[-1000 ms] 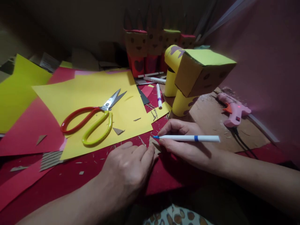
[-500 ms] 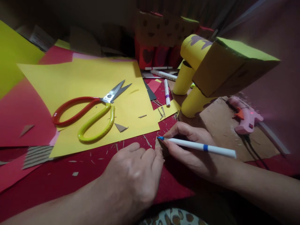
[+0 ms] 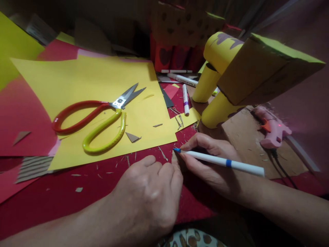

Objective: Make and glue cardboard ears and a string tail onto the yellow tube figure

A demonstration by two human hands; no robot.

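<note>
Held like a pen in my right hand (image 3: pixel 209 156) is a white marker (image 3: pixel 214 159) with a blue band, its blue tip pointing left. My left hand (image 3: pixel 151 185) is curled closed on the red table surface, fingertips close to the marker tip. Between the two hands shows the edge of a small brown piece of cardboard (image 3: pixel 174 157), pinched by my left hand and mostly hidden. Scissors (image 3: pixel 118 103) with one red and one yellow handle lie spread on a yellow sheet of paper (image 3: pixel 84 80), beyond my left hand.
A yellow tube figure with a cardboard box head (image 3: pixel 257 68) stands at the right. Beside it a pink glue gun (image 3: pixel 273 128) rests on cardboard (image 3: pixel 239 133). Capped markers (image 3: pixel 185 99) and cardboard scraps (image 3: pixel 133 137) lie about. Decorated red tubes (image 3: pixel 164 58) stand behind.
The view has shifted slightly, so the hands appear a little farther right. Both hands keep nearly the same pose, the marker tip still beside the left fingertips.
</note>
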